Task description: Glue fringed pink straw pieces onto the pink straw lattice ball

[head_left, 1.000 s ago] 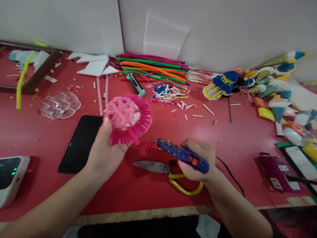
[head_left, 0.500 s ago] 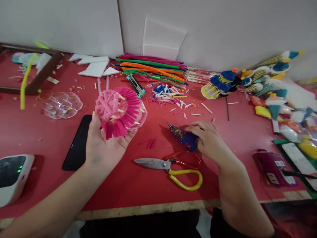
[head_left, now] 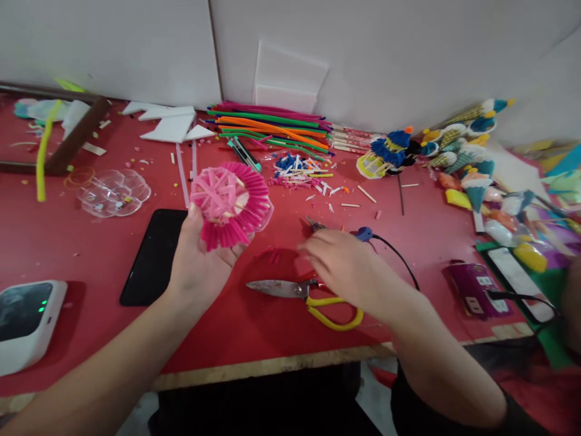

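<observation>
My left hand is closed around a pink craft piece, holding it above the table. The piece has a pleated magenta paper ruffle, crossed pink strips on top and a pale base underneath. Motion blurs my right hand, which hangs over the scissors and the blue glue gun; its fingertips are too smeared to read. The glue gun's tip pokes out beyond the hand, and its middle is covered. Scissors with red and yellow handles lie below. Small magenta strips rest left of my right fingertips.
Behind are colourful pipe cleaners, a box cutter and cut stick bits. A black phone and a white device lie left. A blue-and-yellow figure, several cone-shaped crafts and a purple box sit right.
My right hand has left the glue gun's handle and moved left, over the gun's front and towards the magenta strips. The pink craft piece has turned slightly in my left hand.
</observation>
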The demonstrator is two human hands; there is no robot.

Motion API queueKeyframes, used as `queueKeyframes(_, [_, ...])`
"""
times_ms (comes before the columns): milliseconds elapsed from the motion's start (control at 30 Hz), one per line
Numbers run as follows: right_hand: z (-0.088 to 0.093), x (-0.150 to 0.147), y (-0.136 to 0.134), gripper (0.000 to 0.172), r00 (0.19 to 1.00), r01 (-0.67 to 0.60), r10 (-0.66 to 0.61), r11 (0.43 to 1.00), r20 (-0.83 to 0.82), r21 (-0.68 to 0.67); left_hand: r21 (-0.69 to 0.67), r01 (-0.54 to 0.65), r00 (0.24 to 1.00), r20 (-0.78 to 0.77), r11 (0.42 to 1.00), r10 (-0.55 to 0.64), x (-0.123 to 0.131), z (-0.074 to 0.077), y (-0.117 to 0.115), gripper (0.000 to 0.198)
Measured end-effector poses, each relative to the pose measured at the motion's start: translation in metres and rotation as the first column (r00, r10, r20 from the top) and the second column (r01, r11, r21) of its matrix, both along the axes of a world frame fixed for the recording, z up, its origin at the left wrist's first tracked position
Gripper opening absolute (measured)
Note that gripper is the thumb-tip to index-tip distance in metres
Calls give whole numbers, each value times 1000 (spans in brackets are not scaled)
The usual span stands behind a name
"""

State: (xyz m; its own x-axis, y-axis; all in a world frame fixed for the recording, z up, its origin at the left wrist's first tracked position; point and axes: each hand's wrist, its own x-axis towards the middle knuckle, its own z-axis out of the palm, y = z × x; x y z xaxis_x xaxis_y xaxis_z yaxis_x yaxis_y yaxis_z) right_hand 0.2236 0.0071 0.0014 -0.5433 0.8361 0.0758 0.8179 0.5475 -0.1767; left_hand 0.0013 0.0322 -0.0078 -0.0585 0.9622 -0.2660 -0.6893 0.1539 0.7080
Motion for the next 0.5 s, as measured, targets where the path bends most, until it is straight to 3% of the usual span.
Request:
queueKeyframes(133, [-17,-44,18,15,999,-39,37,998,-35,-57,59,19,1000,16,998,-20,1,-6,1,29])
queueKeyframes(233, [-34,-59,33,10,993,-68,57,990,-99,-121,79,18,999,39,997,-21,0,-8,1,29])
queueKeyframes(367, [-43,-58,39,11,987,-64,46,991,-155,-118,80,23,999,29,997,-25,-2,-6,1,28])
queueKeyframes(500, [-29,-32,31,17,949,-7,-4,999,-316,-33,49,-26,999,24,998,25,-1,-4,-1,22])
